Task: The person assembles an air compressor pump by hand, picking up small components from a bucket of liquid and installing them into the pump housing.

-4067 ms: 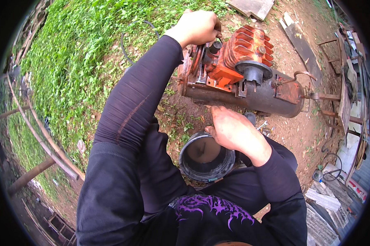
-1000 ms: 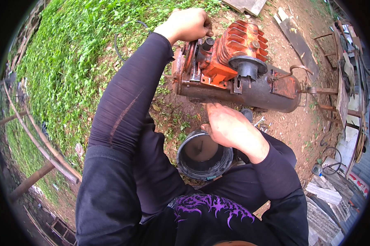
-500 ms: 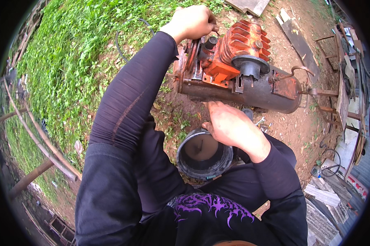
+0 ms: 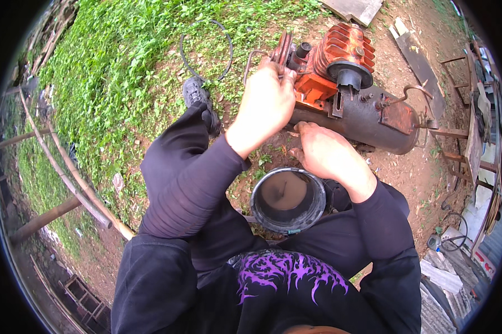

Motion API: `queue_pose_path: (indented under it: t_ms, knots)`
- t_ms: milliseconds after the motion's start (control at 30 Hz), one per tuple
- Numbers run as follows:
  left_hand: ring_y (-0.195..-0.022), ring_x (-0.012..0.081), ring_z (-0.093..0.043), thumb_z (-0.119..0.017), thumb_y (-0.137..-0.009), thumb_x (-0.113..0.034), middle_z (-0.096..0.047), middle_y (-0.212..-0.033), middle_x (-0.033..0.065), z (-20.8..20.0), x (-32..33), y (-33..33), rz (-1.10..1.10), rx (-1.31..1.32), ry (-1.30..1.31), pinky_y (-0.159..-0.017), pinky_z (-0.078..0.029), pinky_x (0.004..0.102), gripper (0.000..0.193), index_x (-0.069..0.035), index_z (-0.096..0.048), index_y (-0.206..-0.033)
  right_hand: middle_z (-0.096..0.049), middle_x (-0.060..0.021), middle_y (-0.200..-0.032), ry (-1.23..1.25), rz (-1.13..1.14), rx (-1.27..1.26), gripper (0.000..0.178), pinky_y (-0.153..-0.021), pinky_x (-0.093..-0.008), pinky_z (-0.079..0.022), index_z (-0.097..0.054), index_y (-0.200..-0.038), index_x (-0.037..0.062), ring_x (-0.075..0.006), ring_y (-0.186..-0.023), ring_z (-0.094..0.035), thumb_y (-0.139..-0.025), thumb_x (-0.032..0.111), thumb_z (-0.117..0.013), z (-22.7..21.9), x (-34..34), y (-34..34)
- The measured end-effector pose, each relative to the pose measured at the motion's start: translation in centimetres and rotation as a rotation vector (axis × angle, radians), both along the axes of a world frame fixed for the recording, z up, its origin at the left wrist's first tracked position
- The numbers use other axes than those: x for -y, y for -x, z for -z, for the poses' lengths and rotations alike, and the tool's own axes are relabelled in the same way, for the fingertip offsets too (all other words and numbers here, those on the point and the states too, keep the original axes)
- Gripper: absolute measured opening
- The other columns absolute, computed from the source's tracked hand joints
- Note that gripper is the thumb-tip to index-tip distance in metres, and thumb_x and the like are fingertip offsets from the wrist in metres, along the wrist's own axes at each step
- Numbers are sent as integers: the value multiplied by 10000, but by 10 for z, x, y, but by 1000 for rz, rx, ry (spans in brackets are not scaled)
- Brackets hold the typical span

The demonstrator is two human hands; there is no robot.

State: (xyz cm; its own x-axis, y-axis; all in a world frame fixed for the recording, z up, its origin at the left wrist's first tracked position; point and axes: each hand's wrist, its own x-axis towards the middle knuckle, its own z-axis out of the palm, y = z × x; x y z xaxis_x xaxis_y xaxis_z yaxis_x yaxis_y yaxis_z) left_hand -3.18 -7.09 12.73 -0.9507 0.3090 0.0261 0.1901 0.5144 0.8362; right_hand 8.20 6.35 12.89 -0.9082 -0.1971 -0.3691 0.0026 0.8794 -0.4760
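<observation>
An air compressor lies in front of me, with an orange finned pump [image 4: 345, 50] mounted on a dark rusty cylindrical tank [image 4: 367, 125]. My left hand [image 4: 267, 100] is against the machine's left side, just below the grooved pulley [image 4: 283, 49]. Its fingers are curled, and whatever they grip is hidden behind the hand. Along the tank's lower near edge, my right hand [image 4: 331, 153] has its fingers bent and closed, with their tips touching or close to the metal. Anything held there cannot be made out. Below the right hand stands a black bucket [image 4: 256, 203] holding murky brown water.
A black hose [image 4: 231, 50] loops over the grass near my left shoe [image 4: 195, 92]. Wooden boards [image 4: 415, 58] lie on the dirt beyond the compressor. Bamboo poles [image 4: 67, 186] stretch along the left, while corrugated sheets [image 4: 443, 275] are piled at the right.
My left hand has come down and nearer from above the pump to the machine's left side. My right hand stays by the tank's lower edge. The whole view has shifted slightly.
</observation>
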Motion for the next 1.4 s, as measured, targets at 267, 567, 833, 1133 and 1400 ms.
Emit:
queue_pose_path:
  t_ms: [267,567,833,1133,1400]
  knots:
    - [-622,293,-674,-596,-1031,-184,-661,-702,182,75,-33,-15,-165,-136,-108,-627,-524,431,242,43,-649,-965,-677,-279,-1000,-46,-79,-3,397,-895,-473,-541,-612,-1087,-104,-423,-989,-675,-887,222,-718,3,10,-5]
    - [-785,396,-711,-607,-997,-160,-709,-831,253,76,-50,-1,-120,-93,-166,-718,-531,449,238,44,-717,-943,-690,-270,-991,-57,-95,-113,364,-866,-461,-557,-609,-1059,-83,-402,-968,-698,-875,217,-700,12,5,-8]
    - [-785,477,-687,-586,-955,-174,-673,-774,308,68,-54,1,-132,32,-148,-755,-546,519,273,45,-702,-841,-669,-292,-986,-37,-66,-22,361,-875,-491,-536,-613,-1053,-111,-450,-981,-667,-873,191,-695,11,7,-5]
    - [-745,423,-698,-601,-973,-235,-668,-726,283,65,-62,7,-145,167,-202,-731,-523,470,357,62,-696,-799,-681,-297,-1008,-12,-83,-83,383,-877,-494,-539,-612,-1137,-99,-453,-992,-670,-860,155,-687,21,7,-11]
    - [-633,181,-590,-592,-1027,-247,-656,-698,97,97,-57,4,-76,121,-231,-632,-467,360,342,41,-699,-876,-707,-233,-966,-97,-83,-68,288,-770,-460,-591,-648,-1044,-42,-377,-915,-724,-837,158,-643,18,10,-10]
